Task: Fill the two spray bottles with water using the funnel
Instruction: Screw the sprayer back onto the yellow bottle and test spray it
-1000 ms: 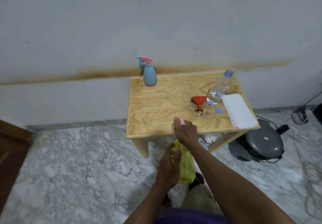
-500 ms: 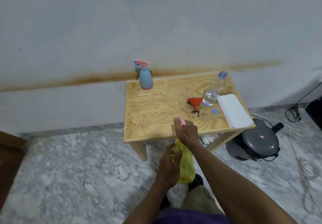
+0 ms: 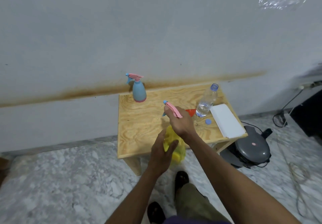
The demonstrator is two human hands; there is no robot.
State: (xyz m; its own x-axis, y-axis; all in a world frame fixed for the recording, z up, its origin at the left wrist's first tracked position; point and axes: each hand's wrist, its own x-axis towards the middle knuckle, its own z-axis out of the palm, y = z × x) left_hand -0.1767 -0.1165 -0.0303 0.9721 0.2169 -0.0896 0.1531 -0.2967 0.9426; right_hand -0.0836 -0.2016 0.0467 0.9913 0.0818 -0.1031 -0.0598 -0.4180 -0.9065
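Note:
My left hand (image 3: 161,155) grips the body of a yellow spray bottle (image 3: 176,145) in front of the wooden table (image 3: 139,124). My right hand (image 3: 181,122) grips its pink spray head (image 3: 172,109), raised over the table. A blue spray bottle (image 3: 138,91) with a pink head stands at the table's back left. The red funnel (image 3: 190,112) stands mostly hidden behind my right hand. Next to it on the right is a clear water bottle (image 3: 207,100), open, with little water in it. Its blue cap (image 3: 208,121) lies on the table.
A white paper pad (image 3: 226,121) lies on the table's right edge. A grey appliance (image 3: 250,147) with a cord sits on the marble floor to the right. The wall runs right behind the table. My feet (image 3: 181,178) stand close to the table's front.
Both hands have lifted the yellow bottle higher and over the table's front edge. The pink spray head now shows more above my right hand. The camera has drawn closer to the table.

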